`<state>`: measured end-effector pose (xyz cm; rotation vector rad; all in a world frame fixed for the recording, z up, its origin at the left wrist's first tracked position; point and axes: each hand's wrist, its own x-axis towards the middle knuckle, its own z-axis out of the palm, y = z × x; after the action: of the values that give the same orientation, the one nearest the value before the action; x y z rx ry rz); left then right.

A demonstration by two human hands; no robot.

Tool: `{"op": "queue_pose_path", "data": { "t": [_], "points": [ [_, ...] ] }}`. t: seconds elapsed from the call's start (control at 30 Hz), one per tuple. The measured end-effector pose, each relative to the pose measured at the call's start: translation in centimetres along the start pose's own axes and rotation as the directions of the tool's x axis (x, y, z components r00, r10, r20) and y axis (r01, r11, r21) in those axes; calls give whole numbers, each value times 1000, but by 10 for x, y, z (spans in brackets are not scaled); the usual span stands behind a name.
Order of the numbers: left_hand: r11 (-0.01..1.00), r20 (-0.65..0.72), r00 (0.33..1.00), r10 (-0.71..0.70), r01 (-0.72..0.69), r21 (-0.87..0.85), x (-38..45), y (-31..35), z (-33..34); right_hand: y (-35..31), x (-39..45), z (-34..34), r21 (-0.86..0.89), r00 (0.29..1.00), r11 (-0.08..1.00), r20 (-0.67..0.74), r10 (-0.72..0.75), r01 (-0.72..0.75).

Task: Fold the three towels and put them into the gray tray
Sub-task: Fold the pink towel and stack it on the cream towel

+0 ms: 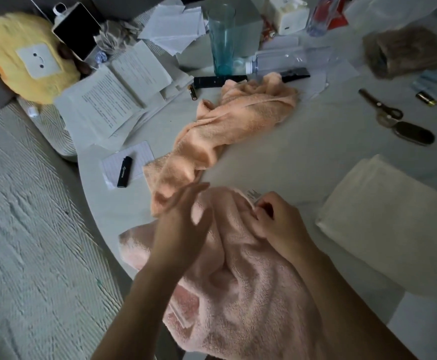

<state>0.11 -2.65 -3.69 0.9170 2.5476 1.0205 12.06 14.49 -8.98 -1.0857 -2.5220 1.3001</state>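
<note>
My right hand [271, 216] pinches the hem of the plush pink towel [238, 281] beside its small label; my left hand [183, 214] hovers over the same cloth, fingers straight and apart, blurred. The pink towel lies rumpled at the near edge of the round, pale counter [277, 157] — beyond it a crumpled peach terry towel [227, 126], at right a folded cream towel [383, 224].

Dim light; round white table [277, 157]; pale textured carpet [30, 242] on floor at left.
</note>
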Motion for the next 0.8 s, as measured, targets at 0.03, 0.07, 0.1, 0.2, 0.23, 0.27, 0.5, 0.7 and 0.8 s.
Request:
{"op": "queue_pose_path", "data": {
  "t": [0.03,0.07,0.1,0.2,0.23,0.27,0.5,0.7,0.8],
  "points": [
    [997,94,995,42,-48,64,6,11,9,-4,-5,-4,-15,997,998,-31,-69,69],
    [987,180,982,63,-89,136,11,18,17,-6,-12,-9,-27,987,988,-53,-151,150],
    [973,253,964,84,-134,190,13,22,24,-9,-20,-15,-33,971,973,-58,-231,230],
    [935,379,905,192,-287,210,-3,24,34,-11,-50,-29,44,943,942,4,-332,332],
    [932,387,897,212,-305,196,-13,22,33,-9,-58,-31,108,948,944,18,-317,313],
    [939,377,902,210,-293,179,-24,19,31,-5,-64,-31,164,957,945,17,-289,283],
    [999,226,974,31,-33,6,-78,-2,11,10,-10,-10,-213,993,977,-117,-9,-16],
    [993,84,989,118,-118,-12,-84,2,11,4,3,-11,-418,943,846,-109,315,-331],
    [980,39,979,198,-197,-26,-84,7,8,-1,-6,-20,-290,964,921,-40,262,-262]
  ]
}}
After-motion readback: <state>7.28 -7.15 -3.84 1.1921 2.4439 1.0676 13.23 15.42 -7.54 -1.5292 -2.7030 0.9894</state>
